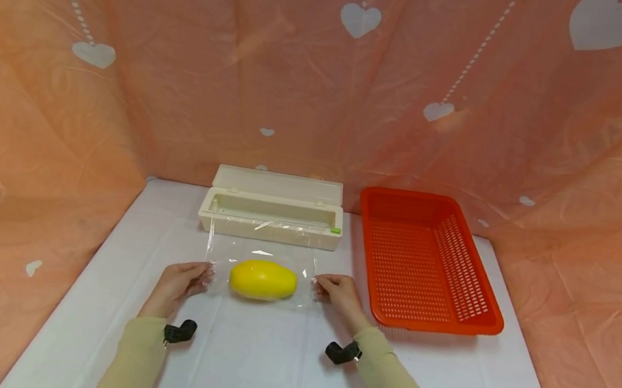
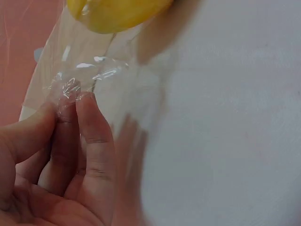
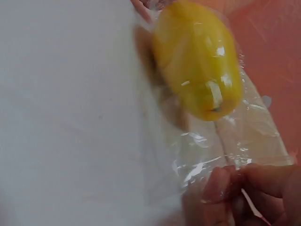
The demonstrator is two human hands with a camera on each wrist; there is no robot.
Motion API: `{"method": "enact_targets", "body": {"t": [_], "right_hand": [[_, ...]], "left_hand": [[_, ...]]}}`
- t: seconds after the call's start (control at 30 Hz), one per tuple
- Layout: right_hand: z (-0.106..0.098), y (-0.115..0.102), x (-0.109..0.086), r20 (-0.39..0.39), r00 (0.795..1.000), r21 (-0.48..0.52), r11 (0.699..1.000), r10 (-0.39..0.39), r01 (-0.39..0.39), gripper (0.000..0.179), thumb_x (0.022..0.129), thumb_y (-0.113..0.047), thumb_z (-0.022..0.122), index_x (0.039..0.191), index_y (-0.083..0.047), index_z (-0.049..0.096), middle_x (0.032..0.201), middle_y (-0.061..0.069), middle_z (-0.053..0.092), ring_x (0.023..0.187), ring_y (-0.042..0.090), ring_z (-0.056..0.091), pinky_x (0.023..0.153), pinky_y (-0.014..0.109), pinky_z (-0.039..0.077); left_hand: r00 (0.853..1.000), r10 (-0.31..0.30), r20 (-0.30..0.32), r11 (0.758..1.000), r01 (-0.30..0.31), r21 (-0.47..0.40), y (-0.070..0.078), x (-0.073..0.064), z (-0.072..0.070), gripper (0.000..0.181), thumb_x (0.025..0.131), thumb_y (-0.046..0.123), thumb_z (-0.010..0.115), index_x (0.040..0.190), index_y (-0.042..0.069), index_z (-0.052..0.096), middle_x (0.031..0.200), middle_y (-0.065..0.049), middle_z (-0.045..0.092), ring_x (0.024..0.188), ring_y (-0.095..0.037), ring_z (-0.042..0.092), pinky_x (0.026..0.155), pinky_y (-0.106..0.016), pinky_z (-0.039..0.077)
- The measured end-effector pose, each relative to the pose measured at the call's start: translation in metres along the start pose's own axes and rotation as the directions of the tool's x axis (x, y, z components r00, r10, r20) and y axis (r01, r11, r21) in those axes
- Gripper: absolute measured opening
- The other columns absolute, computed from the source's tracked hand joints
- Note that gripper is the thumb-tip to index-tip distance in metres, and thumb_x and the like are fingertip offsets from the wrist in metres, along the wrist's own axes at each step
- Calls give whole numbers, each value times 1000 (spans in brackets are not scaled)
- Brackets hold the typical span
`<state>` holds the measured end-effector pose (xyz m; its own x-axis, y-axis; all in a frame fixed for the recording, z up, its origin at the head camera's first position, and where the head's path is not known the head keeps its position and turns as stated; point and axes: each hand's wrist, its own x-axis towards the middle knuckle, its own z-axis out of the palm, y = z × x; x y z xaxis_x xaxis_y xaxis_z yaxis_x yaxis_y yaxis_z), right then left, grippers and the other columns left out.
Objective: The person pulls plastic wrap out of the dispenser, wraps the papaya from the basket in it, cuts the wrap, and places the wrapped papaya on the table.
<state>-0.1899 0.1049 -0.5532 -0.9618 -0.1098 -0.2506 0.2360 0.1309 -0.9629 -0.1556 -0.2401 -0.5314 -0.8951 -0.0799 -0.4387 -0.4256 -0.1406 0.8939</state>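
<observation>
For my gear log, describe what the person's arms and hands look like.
The arms wear plain beige sleeves, without visible markings, ending near the wrists. A small black, bent device is worn at each wrist. The left hand and right hand are bare, without gloves.

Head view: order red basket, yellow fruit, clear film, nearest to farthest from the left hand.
1. Clear film: pinched by the left hand.
2. Yellow fruit: between both hands.
3. Red basket: far side, beyond the right hand.

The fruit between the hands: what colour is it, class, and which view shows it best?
The fruit is yellow, shown best in the head view.
</observation>
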Motion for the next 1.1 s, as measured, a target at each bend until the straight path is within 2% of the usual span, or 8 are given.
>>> {"method": "enact_targets", "body": {"t": [0.23, 0.37, 0.5, 0.63, 0.7, 0.8, 0.87, 1.1], "right_hand": [[5, -13, -17, -94, 975, -193, 965, -199, 178, 26, 91, -1, 58, 112, 13, 63, 100, 23, 65, 84, 25, 62, 77, 35, 54], [13, -16, -37, -164, 900, -284, 893, -403, 348, 28, 85, 5, 60, 112, 7, 62, 107, 21, 62, 94, 32, 59, 84, 41, 51], [22, -19, -56, -97, 813, -297, 796, -574, 527, 23, 81, 13, 62, 102, 5, 65, 100, 16, 64, 92, 31, 60, 80, 43, 53], [22, -9, -58, 77, 745, -325, 690, -663, 647, 28, 79, 14, 66, 104, 1, 66, 104, 7, 65, 97, 24, 61, 82, 40, 53], [21, -6, -57, 162, 719, -345, 644, -675, 682, 33, 79, 9, 69, 110, -3, 65, 110, 3, 62, 103, 20, 59, 88, 36, 51], [20, -2, -53, 269, 685, -369, 584, -677, 723, 40, 80, 4, 70, 118, -4, 62, 120, 3, 58, 113, 18, 54, 97, 36, 46], [20, -1, -49, 329, 664, -395, 540, -672, 743, 42, 81, 0, 70, 122, -4, 60, 125, 4, 55, 118, 18, 51, 101, 36, 42], [24, 1, -37, 417, 629, -486, 424, -656, 764, 45, 83, -5, 71, 126, -5, 57, 131, 6, 50, 123, 19, 46, 104, 33, 39]], "left_hand": [[1000, 30, -9, 999, -30, 31, 2, -6, 1, 46, 99, 10, 54, 134, -15, 42, 90, -3, 69, 77, -8, 64, 72, -23, 55], [994, 84, -66, 993, -78, 84, 3, -13, 1, 43, 96, 8, 57, 130, -17, 46, 91, -8, 69, 75, -10, 66, 75, -27, 56], [961, 200, -190, 970, -167, 176, 5, -23, 2, 38, 95, 15, 61, 118, -16, 57, 92, -14, 69, 72, -12, 68, 72, -29, 57], [944, 320, -77, 939, -306, 155, 8, -35, 4, 53, 101, 31, 49, 114, -20, 57, 98, -23, 68, 81, -17, 70, 77, -33, 56], [920, 386, 76, 912, -392, 118, 7, -41, 6, 62, 104, 37, 37, 116, -22, 55, 106, -30, 64, 91, -22, 69, 83, -35, 54], [845, 473, 247, 855, -508, 101, 4, -46, 10, 63, 107, 33, 23, 119, -20, 54, 115, -34, 58, 105, -26, 64, 92, -33, 49], [809, 511, 290, 813, -565, 144, 2, -48, 16, 60, 108, 30, 20, 119, -15, 58, 118, -30, 59, 111, -25, 61, 96, -26, 45], [750, 579, 321, 698, -659, 280, -7, -41, 35, 38, 106, 12, 32, 122, -7, 60, 126, -20, 59, 124, -37, 47, 104, -15, 27]]}}
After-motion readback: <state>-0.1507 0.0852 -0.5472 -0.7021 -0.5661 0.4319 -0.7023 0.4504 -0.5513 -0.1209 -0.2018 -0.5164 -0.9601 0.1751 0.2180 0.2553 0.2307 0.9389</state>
